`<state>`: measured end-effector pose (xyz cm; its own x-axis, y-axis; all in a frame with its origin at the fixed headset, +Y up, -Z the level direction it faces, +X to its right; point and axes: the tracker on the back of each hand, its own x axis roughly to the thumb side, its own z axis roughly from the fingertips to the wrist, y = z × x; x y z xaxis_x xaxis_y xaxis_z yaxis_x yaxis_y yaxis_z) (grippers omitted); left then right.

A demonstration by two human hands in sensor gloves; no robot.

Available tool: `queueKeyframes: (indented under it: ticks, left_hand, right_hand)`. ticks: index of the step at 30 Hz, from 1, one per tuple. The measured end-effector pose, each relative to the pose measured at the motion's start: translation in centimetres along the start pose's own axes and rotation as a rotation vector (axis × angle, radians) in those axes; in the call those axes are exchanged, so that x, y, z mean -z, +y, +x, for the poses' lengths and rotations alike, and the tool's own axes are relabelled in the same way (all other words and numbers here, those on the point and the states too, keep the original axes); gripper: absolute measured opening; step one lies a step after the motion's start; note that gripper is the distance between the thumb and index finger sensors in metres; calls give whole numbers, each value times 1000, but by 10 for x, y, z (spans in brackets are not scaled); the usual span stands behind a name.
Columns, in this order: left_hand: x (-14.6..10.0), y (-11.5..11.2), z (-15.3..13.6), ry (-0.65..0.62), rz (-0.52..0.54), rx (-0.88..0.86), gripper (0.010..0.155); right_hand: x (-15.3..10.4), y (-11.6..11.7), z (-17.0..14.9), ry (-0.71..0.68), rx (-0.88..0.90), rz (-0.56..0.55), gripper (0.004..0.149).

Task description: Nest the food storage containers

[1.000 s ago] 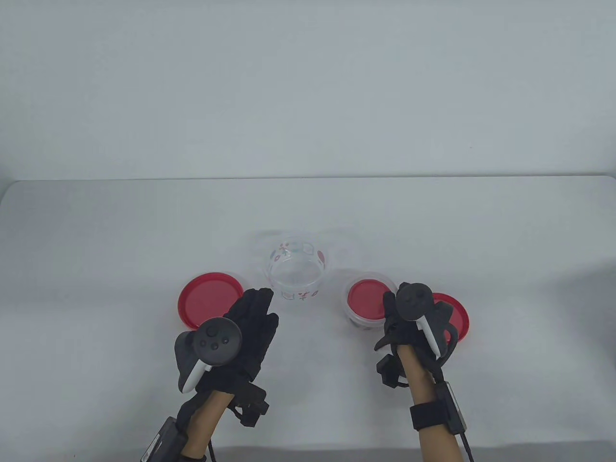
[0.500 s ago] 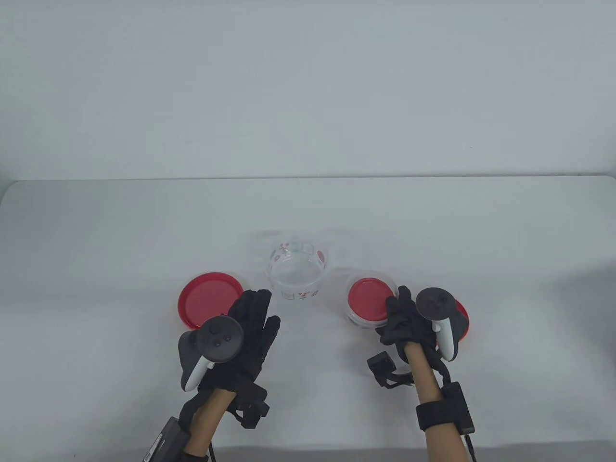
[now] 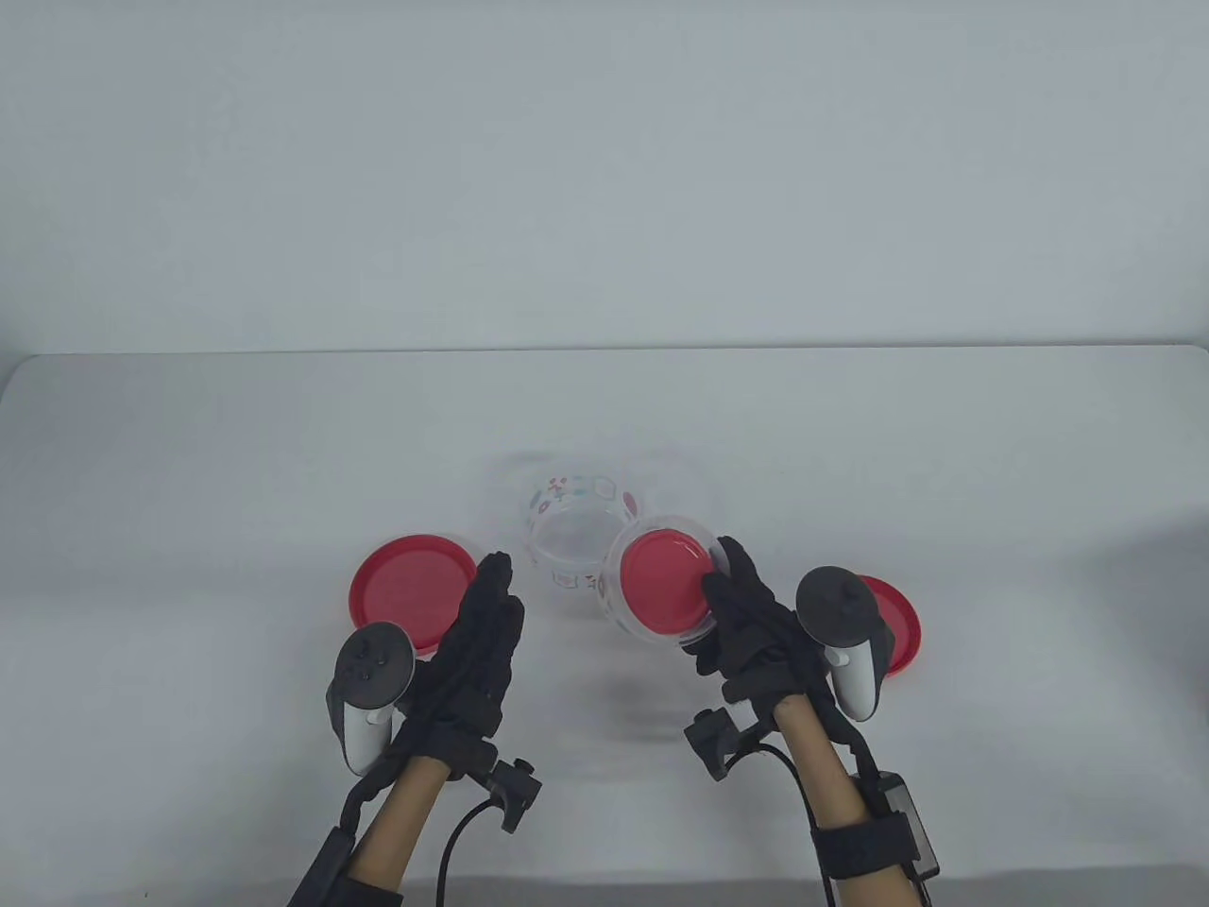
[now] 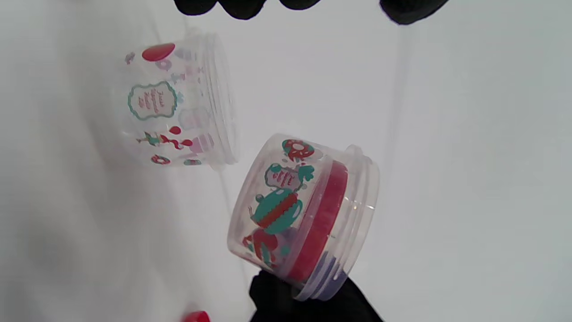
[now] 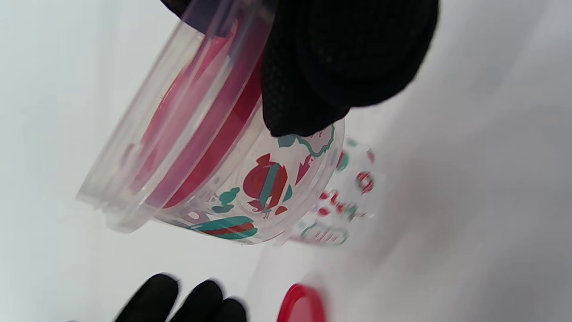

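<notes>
A large clear printed container (image 3: 576,529) stands open on the table; it also shows in the left wrist view (image 4: 178,103) and the right wrist view (image 5: 346,210). My right hand (image 3: 718,586) grips a smaller clear printed container (image 3: 661,590) by its rim and holds it tilted in the air, against the large one's front right side. A red lid sits in the small container's mouth (image 4: 319,223). The right fingers (image 5: 339,67) clamp its rim. My left hand (image 3: 496,581) is flat and empty, just left of the large container.
A loose red lid (image 3: 413,590) lies left of the left hand. Another red lid (image 3: 897,619) lies at the right, partly hidden by the right tracker. The white table (image 3: 189,472) ends at a white back wall.
My right hand has taken hold of the small container, lifted it and carried it left to the large container, tilting it. My left hand has turned and shifted slightly.
</notes>
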<state>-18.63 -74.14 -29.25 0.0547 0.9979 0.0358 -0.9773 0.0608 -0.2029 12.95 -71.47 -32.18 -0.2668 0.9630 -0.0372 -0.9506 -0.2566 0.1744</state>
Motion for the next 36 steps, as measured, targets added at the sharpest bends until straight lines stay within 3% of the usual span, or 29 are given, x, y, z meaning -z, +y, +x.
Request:
queueKeyframes:
  ticks: [8,16,18,26,29,33,36]
  left_hand:
    - [3,-16,-28,91,-172,-530,78]
    - [0,-39,-33,142,-324,-700,81]
    - [-3,-44,-35,173,-346,-821,81]
    - [2,-51,-44,152,-422,-974,79]
    - [2,-50,-41,127,-434,-969,80]
    - [3,-46,-39,105,-427,-980,81]
    - [3,-45,-38,95,-428,-1001,81]
  right_hand:
    - [-8,29,8,-66,97,146,58]
    - [-11,50,7,-51,116,284,58]
    - [-11,55,4,-42,91,277,58]
    - [-9,47,5,-41,68,302,62]
    - [-10,25,12,-61,59,199,63]
    - [-12,-36,9,-26,-107,-147,61]
    - [-15,-76,-4,52,-263,-315,60]
